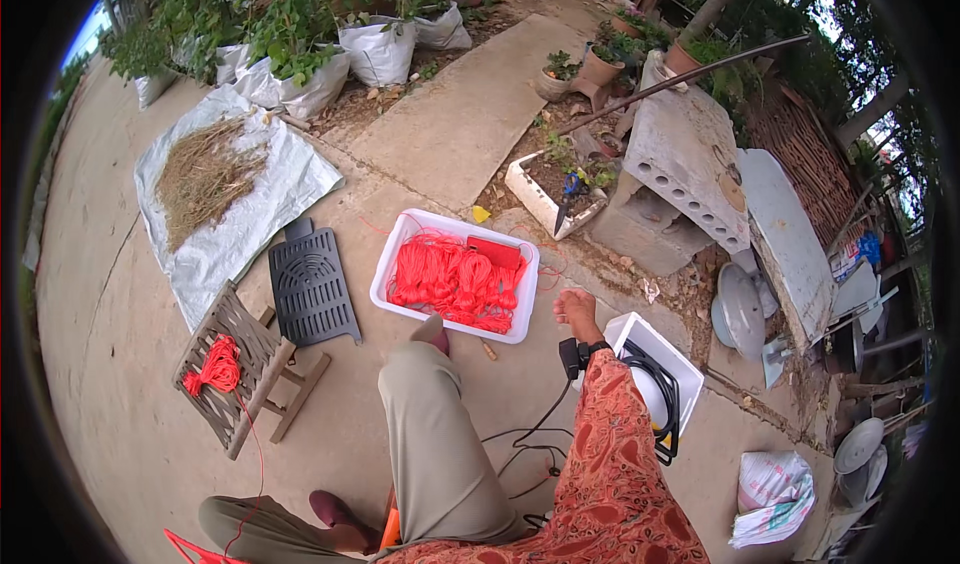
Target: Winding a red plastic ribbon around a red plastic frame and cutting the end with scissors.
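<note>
My right hand is held out just right of a white plastic tub, apart from its rim. Its fingers look curled in, and whatever they may hold is too small to make out. A black device is strapped at that wrist. Several bundles of red cord fill the tub, with a flat dark-red piece lying on top. Another red cord skein rests on a slatted wooden chair at the left; one strand trails from it down toward my lap. My left hand is out of view.
A black slotted plastic panel lies between chair and tub. Beyond it, dry stalks cover a silvery sheet. A white foam box with black cable stands beside my right forearm. Scissors stand in a soil-filled planter.
</note>
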Motion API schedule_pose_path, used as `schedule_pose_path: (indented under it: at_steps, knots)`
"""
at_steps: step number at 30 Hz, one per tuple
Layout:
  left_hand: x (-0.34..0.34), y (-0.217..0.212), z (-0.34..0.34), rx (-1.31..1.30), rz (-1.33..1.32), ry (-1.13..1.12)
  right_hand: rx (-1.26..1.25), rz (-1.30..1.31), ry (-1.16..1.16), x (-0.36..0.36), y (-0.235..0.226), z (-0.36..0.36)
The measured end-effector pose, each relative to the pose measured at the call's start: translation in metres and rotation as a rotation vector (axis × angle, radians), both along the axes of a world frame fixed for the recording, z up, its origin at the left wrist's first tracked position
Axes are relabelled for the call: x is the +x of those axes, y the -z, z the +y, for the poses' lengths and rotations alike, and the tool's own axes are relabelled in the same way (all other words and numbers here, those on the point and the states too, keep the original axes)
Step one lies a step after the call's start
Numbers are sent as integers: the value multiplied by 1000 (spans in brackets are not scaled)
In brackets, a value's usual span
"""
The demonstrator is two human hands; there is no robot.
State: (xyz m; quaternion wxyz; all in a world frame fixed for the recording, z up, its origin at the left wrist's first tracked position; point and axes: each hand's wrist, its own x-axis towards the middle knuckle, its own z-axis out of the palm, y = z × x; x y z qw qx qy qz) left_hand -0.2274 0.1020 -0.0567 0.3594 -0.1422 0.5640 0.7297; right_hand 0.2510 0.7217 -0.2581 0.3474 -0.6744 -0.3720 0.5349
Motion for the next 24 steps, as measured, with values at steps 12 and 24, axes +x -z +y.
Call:
schedule_pose_path:
  at_steps: [12, 24]
  knots:
    - [-25, -24, 2, -25, -91, 144, -25, 427, 259, 3, 88, 113]
    - [-41, -47, 67, -295, -59, 34, -5, 594, 367, 2, 149, 179]
